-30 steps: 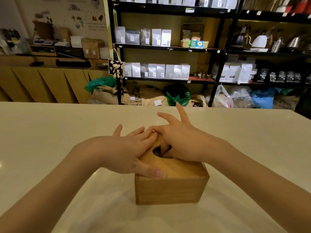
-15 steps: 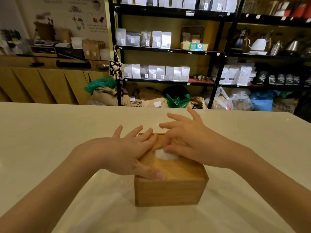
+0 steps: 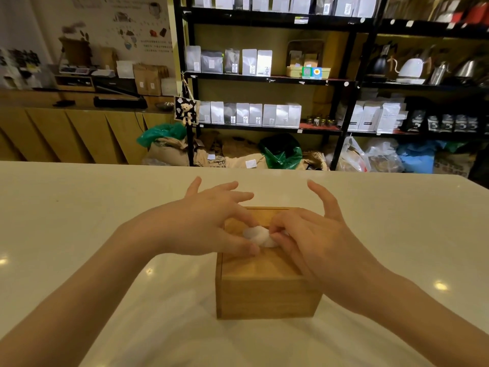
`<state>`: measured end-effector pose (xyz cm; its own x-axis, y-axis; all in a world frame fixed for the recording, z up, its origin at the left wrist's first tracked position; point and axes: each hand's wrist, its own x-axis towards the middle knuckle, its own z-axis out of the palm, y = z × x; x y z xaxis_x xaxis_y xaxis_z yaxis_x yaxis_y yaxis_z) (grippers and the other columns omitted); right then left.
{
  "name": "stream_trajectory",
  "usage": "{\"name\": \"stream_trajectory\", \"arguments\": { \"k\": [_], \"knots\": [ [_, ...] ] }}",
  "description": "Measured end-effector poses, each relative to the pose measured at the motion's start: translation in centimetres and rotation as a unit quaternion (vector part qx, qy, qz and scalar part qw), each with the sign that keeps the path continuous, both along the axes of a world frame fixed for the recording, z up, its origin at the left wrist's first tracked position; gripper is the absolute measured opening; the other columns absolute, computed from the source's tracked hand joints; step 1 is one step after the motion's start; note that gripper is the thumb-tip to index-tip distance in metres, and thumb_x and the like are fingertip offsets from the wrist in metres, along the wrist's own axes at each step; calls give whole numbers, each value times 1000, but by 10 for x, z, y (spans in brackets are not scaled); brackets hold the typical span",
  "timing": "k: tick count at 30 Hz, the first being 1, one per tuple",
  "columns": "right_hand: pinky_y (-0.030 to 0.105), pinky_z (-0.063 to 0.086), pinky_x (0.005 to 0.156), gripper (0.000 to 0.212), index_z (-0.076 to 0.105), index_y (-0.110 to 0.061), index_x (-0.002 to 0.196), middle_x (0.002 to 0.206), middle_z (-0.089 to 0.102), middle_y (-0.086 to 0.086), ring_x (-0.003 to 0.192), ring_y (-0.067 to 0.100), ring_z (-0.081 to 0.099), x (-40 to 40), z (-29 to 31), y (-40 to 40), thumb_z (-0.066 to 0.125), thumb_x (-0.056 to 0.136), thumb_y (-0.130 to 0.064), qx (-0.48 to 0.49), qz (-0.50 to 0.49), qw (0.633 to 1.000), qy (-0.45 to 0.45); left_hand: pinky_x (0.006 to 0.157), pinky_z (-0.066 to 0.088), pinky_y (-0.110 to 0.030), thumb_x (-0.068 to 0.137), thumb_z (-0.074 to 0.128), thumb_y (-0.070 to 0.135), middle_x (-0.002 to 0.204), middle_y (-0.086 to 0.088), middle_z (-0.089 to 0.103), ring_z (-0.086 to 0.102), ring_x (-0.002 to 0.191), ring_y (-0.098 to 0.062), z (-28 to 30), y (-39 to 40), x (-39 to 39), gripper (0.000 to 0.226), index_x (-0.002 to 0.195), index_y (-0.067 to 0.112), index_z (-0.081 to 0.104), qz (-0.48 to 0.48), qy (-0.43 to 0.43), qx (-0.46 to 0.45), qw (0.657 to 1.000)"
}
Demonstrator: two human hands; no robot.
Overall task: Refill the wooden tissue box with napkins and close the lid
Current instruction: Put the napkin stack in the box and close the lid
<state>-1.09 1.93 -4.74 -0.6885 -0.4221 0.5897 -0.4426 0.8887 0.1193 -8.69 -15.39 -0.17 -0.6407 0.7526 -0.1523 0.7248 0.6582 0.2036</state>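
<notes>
**Shop shelving behind a pale counter**

A pale glossy counter (image 3: pixel 79 207) fills the lower half, dotted with lamp reflections. At twelve o'clock stand black metal shelves (image 3: pixel 264 78) holding silver and white pouches (image 3: pixel 248 113); kettles (image 3: pixel 411 68) sit at two o'clock. Sacks and green bags (image 3: pixel 281 152) lie beneath on the floor. At ten o'clock runs a wooden sideboard (image 3: pixel 79 133) below a cream wall with a poster (image 3: pixel 137 25).

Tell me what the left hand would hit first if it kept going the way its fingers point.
Likely the right hand: the left hand's fingers aim across the box lid, past the napkin. Depth is unclear.
</notes>
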Motion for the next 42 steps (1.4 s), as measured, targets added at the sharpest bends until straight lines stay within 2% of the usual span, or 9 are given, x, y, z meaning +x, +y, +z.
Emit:
{"name": "stream_trajectory", "arguments": {
  "k": [6,10,13,16,19,24,28,34,42],
  "knots": [
    [29,30,101,18,50,-22,95,80,65,-7,78,6,51,0,6,0,37,93,-34,-59,41,996,-48,111,12,-40,79,58,46,138,18,43,28,132,-5,-5,6,2,30,102,29,63,-9,-5,104,995],
    [6,35,88,58,26,-57,118,112,47,-25,106,-5,42,1,25,12,59,70,-60,-241,30,935,-260,76,38,-8,76,65,37,116,19,60,49,104,2,-1,4,0,19,92,28,66,-1,-41,170,985],
    [3,30,89,85,21,-49,132,126,32,-27,117,-11,26,-6,28,23,73,65,-50,-226,10,910,-349,66,41,-1,75,68,31,98,16,65,50,94,11,2,5,3,11,86,30,66,1,-79,197,977],
    [11,26,94,68,39,-34,129,127,32,-22,119,-6,21,-11,30,21,71,70,-44,-173,15,909,-378,74,52,-15,73,70,23,92,10,68,59,90,2,4,4,5,12,82,24,63,8,-96,226,969],
    [12,31,91,51,50,-27,119,124,43,-12,113,0,32,-15,31,15,70,74,-40,-181,30,910,-373,78,57,-38,73,69,14,88,2,71,66,84,-12,8,2,5,15,79,22,57,30,-136,253,957],
    [25,48,79,30,64,-19,99,95,63,-10,90,3,52,-19,33,18,74,73,-28,-251,45,900,-354,79,56,-22,68,75,10,85,3,70,66,85,-10,10,-2,2,46,97,38,52,44,-187,286,939],
    [15,49,70,17,64,-26,75,73,64,-21,77,1,59,-23,36,31,75,71,-15,-329,76,874,-348,67,57,-18,67,74,6,78,2,71,69,76,-11,11,-3,-2,46,100,34,58,65,-190,359,912],
    [16,54,63,14,70,-12,79,70,73,-7,71,10,70,-24,41,42,73,65,-12,-451,97,828,-318,60,53,-11,68,74,9,74,7,72,68,70,-5,12,-9,-9,27,85,29,68,79,-116,383,913],
    [12,53,65,27,63,-29,99,81,70,-8,76,2,66,-26,35,39,67,79,-11,-424,45,872,-241,66,53,-16,74,69,21,87,17,63,62,79,-7,8,-7,-10,24,87,39,60,86,19,315,945]
  ]
}}
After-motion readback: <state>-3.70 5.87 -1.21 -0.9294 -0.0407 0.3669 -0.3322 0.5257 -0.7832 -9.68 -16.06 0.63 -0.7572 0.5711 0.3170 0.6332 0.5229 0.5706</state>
